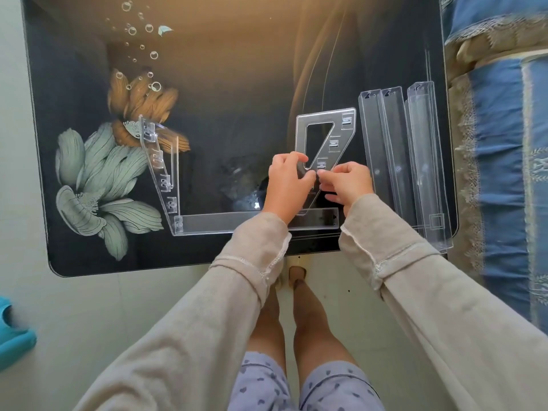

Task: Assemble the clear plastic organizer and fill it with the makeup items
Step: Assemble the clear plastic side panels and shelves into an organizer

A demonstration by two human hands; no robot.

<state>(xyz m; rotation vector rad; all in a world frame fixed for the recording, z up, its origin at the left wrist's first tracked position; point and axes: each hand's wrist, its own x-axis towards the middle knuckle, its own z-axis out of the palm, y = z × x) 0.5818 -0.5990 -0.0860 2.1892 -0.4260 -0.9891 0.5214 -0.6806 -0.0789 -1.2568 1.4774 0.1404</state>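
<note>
Side panel (pixel 321 117) held over dark floral table (pixel 237 84); blue bedding (pixel 498 114) rt.

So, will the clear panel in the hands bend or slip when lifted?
Probably stiff: the panel looks flat though left hand and right hand pinch only its lower half. Likely light: thin, with a cutout. Glossy, so maybe slippery.
</note>
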